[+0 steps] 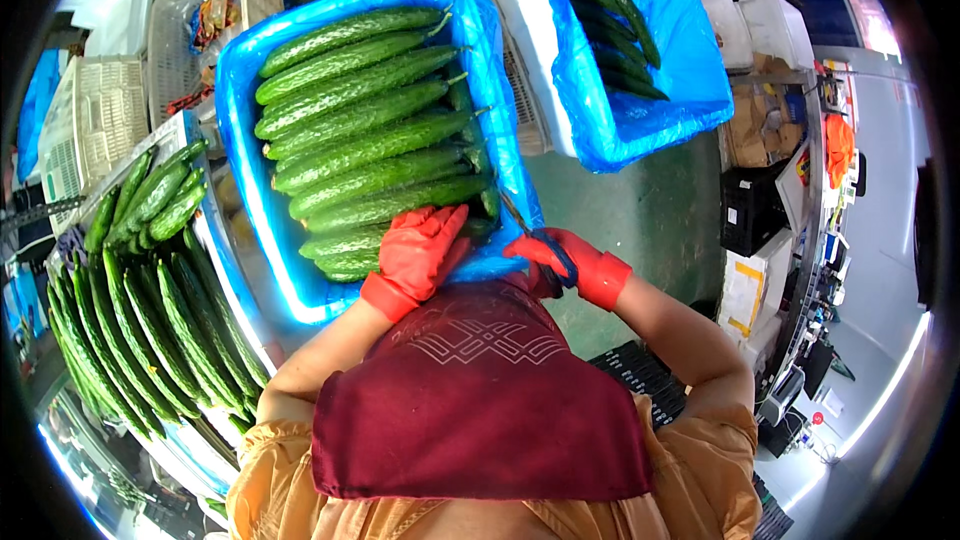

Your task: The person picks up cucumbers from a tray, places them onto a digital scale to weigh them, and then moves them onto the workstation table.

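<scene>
1. Red gloves [607, 282] cover both hands, and bare forearms [692, 335] reach up from below.
2. The left hand [420, 252] lies over the near end of the packed cucumbers [370, 135], fingers bent and close together; whether it grips one or merely rests there, I cannot tell.
3. The right hand [572, 266] grasps blue-handled scissors [563, 253] just outside the near right corner of the box, with the blades pointing away from the wearer.
4. Those packed cucumbers lie side by side in a blue-lined box [237, 125], directly ahead of the person (thin stalks show at several of their right-hand tips).
5. Farther off to the right, a second blue-lined box [690, 90] holds a smaller batch of cucumbers [632, 22] against its left side.
6. Loose cucumbers [150, 340] are heaped on the left, well apart from both hands; beyond them stands a white plastic crate [180, 10].
7. Green floor [645, 210] shows between the second box and the shelving [808, 200] at right.
8. A maroon apron [480, 430] with a pale interlaced pattern covers the person's front, between tan sleeves [275, 475].
</scene>
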